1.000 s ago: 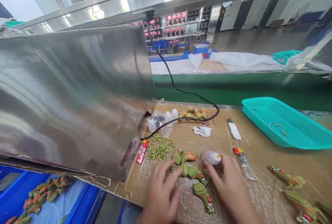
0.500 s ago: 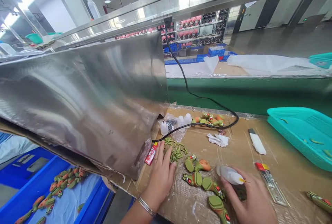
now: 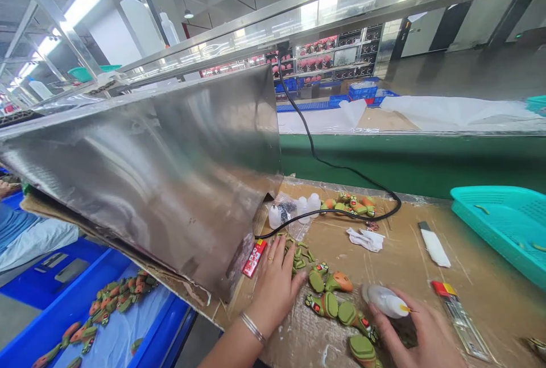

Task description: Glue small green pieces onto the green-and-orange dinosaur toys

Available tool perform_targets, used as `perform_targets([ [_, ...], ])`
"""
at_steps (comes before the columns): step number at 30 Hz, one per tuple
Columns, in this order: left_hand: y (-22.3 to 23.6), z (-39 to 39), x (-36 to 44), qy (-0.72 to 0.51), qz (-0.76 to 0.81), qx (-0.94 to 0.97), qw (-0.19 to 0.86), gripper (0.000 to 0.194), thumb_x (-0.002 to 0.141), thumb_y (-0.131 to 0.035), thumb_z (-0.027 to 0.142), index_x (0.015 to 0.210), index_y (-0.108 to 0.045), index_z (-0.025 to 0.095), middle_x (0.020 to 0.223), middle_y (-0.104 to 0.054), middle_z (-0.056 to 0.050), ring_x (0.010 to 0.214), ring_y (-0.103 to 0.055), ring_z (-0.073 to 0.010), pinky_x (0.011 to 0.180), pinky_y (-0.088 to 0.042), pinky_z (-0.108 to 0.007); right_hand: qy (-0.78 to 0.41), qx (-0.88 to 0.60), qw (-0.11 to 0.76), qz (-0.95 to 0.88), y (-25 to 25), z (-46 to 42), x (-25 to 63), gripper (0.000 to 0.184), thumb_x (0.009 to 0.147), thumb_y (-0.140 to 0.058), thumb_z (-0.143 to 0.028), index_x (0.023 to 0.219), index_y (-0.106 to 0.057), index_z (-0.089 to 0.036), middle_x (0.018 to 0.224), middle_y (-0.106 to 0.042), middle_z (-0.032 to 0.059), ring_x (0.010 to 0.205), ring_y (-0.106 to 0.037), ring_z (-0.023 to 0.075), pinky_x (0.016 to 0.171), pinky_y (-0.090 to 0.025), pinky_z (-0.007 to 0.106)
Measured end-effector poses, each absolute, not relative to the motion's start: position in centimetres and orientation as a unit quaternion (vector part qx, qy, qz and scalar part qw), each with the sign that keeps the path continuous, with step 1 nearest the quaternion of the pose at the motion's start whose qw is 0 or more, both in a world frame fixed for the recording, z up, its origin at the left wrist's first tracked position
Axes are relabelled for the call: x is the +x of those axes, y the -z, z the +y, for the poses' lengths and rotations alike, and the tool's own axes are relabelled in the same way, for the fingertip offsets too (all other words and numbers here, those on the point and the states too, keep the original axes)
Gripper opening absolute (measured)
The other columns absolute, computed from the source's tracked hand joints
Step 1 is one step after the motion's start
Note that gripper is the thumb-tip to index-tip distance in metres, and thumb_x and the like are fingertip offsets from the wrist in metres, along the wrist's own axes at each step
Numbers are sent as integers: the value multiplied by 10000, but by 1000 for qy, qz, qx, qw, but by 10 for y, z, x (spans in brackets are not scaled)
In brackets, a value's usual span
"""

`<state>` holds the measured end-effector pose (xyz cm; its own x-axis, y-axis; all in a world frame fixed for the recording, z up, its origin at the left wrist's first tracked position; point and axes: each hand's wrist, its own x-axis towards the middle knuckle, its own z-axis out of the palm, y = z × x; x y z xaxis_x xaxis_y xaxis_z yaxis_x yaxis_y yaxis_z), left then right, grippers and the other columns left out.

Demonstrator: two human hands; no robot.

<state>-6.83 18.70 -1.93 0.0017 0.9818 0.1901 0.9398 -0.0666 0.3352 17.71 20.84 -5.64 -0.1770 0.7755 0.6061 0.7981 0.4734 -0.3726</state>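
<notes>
At the near edge, the right hand (image 3: 420, 337) lies at about five o'clock, its fingers curled around a small white squeeze bottle with a yellow tip (image 3: 385, 301), which lies on its side pointing toward three o'clock. At six o'clock the left hand (image 3: 275, 282), a thin metal bangle (image 3: 252, 328) at the wrist, rests flat with fingers spread wide over a heap of small green rubber pieces (image 3: 298, 254), holding nothing that can be seen. Between the two hands sit several green and orange rubber toy figures (image 3: 330, 294) on the brown, tape-covered cardboard surface (image 3: 396, 265). Just beside the left hand, toward nine o'clock, lies a flat red packet (image 3: 255, 258). At four o'clock lies a clear strip with a red and yellow end (image 3: 458, 314). Farther out, near twelve o'clock, are a crumpled white cloth (image 3: 364, 239), three small white bottles (image 3: 298, 210), more toy figures (image 3: 347, 204) and a black cable (image 3: 324, 163) looping across. A white flat tool (image 3: 434, 244) lies toward two o'clock, with a turquoise plastic basket (image 3: 499, 217) beyond it. A large shiny metal sheet (image 3: 162, 169) fills ten o'clock, above a blue plastic crate (image 3: 63, 311) with more figures.
</notes>
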Motion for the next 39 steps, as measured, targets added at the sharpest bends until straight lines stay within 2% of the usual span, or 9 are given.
perform_targets([
  [4, 18, 192, -68, -184, 674, 715, 37, 472, 877, -440, 337, 1313, -440, 157, 1433, -430, -177, 1326, -331, -317, 1046, -341, -535, 24, -505, 396, -766, 56, 209, 175, 459, 912, -341, -554, 991, -538, -148, 887, -594, 119, 805, -568, 267, 645, -480, 388],
  [10, 13, 201, -71, -180, 653, 735, 28, 356, 862, -516, 264, 1204, -530, 166, 1314, -556, -136, 1247, -445, -311, 972, -400, -561, 17, -498, 404, -767, 56, 209, 176, 398, 917, -369, -510, 1010, -525, -156, 897, -582, 110, 823, -553, 260, 665, -477, 386],
  [14, 6, 198, -66, -176, 647, 741, 24, 343, 879, -453, 212, 1205, -536, 146, 1299, -566, -158, 1246, -446, -309, 998, -385, -552, 5, -499, 404, -766, 57, 208, 176, 377, 917, -387, -496, 1033, -517, -162, 917, -574, 100, 848, -548, 254, 685, -479, 376],
  [17, 1, 205, -60, -167, 617, 769, 32, 376, 867, -462, 205, 1234, -531, 246, 1356, -544, -88, 1294, -389, -286, 1048, -336, -531, -5, -500, 407, -765, 57, 208, 176, 375, 914, -398, -492, 1048, -508, -159, 942, -567, 105, 872, -544, 260, 704, -477, 383],
  [19, -1, 210, -57, -159, 592, 789, 41, 353, 856, -486, 203, 1180, -573, 314, 1322, -588, -20, 1284, -411, -264, 1064, -313, -528, -9, -500, 409, -763, 57, 207, 176, 373, 914, -398, -489, 1049, -505, -158, 944, -564, 107, 874, -542, 262, 708, -474, 387],
  [21, -2, 211, -57, -154, 577, 801, 46, 314, 856, -491, 206, 1122, -610, 322, 1263, -638, 4, 1255, -450, -253, 1068, -304, -530, -12, -500, 411, -762, 58, 207, 176, 367, 915, -398, -487, 1046, -504, -161, 938, -562, 103, 872, -540, 259, 703, -473, 381],
  [25, -5, 202, -67, -153, 582, 798, 33, 257, 868, -483, 197, 1064, -635, 262, 1207, -668, -29, 1206, -493, -259, 1034, -337, -537, -23, -508, 412, -756, 57, 206, 174, 352, 917, -399, -477, 1048, -503, -167, 936, -558, 95, 870, -538, 247, 707, -473, 370],
  [29, -2, 205, -77, -163, 618, 769, -2, 268, 869, -510, 211, 1128, -575, 195, 1242, -598, -91, 1151, -524, -275, 939, -416, -542, -31, -507, 411, -757, 56, 206, 174, 332, 903, -432, -470, 1038, -510, -177, 934, -570, 87, 869, -538, 249, 703, -471, 367],
  [39, 6, 213, -75, -168, 655, 736, -29, 300, 855, -537, 237, 1152, -551, 195, 1264, -560, -97, 1119, -536, -285, 890, -453, -534, -29, -507, 412, -757, 54, 206, 174, 336, 909, -419, -472, 1036, -514, -176, 937, -568, 89, 870, -543, 249, 704, -472, 367],
])
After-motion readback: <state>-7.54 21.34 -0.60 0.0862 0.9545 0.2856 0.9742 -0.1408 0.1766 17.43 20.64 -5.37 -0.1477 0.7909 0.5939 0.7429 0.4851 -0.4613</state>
